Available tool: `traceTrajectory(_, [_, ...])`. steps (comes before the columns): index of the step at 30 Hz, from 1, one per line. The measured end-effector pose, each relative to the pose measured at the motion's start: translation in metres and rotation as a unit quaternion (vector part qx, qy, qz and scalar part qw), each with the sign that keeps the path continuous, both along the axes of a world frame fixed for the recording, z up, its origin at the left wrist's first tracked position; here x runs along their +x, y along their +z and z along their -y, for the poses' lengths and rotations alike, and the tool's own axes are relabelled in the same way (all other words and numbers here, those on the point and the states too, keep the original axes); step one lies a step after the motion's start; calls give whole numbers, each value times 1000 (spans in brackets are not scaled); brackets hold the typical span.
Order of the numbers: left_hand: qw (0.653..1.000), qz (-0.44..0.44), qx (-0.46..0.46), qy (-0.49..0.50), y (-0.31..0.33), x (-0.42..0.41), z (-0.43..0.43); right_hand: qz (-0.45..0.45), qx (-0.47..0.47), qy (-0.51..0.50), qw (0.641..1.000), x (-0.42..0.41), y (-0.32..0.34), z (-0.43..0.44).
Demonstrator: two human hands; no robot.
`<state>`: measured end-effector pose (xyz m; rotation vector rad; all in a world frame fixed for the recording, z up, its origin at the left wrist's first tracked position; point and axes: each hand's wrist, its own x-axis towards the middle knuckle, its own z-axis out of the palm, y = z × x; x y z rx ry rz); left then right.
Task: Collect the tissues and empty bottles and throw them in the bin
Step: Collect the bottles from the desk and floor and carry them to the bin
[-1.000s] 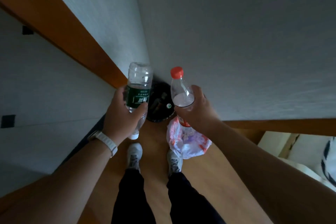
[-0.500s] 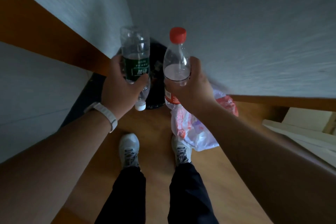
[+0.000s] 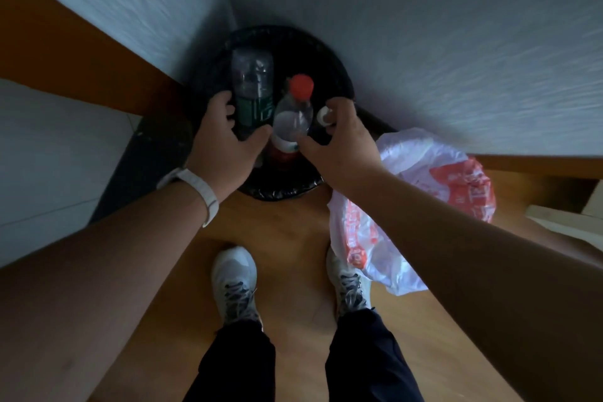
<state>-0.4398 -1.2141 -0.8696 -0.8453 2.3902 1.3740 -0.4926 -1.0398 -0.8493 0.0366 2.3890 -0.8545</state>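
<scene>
The person's left hand (image 3: 225,143) and right hand (image 3: 339,147) were bare, and so were both forearms. A smooth white wristband (image 3: 195,188) circled the left wrist. Lower down I saw dark full-length trousers (image 3: 235,365) and white lace-up trainers (image 3: 233,284) with dark laces.

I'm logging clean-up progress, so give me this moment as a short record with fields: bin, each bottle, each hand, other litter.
bin: black, in the wall corner
green-label bottle: over the bin's opening, between the left hand's fingers and thumb; grip unclear
red-cap bottle: over the bin's opening, between the two hands
left hand: above the bin's near rim
right hand: fingers spread, gripping nothing
plastic bag: white and red, right of the bin, outside it
</scene>
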Motion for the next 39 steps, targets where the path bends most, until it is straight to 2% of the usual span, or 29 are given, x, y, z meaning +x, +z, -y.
traceTrajectory(3, [996, 5, -61, -61, 23, 9, 3, -2, 55, 31, 998, 2, 21, -11])
traceTrajectory(6, [978, 1, -142, -153, 57, 16, 10, -2, 118, 105, 987, 0, 57, -20])
traceTrajectory(9, [954, -10, -194, -226, 95, 17, 17, -21, 145, 157, 977, -3, 102, -28])
traceTrajectory(12, [937, -30, -231, -260, 142, 14, 20, -51, 158, 188, 968, -5, 150, -34])
traceTrajectory(22, [889, -100, -282, -348, 323, 14, 22, -119, 179, 194, 957, 21, 333, -38])
traceTrajectory(28, [866, -146, -304, -369, 425, 22, 25, -150, 207, 209, 944, 49, 439, -37])
traceTrajectory(36, [826, -222, -310, -415, 544, 31, 10, -203, 252, 145, 935, 97, 564, -57])
traceTrajectory(39, [801, -261, -313, -438, 583, 30, -5, -215, 270, 110, 932, 117, 599, -73])
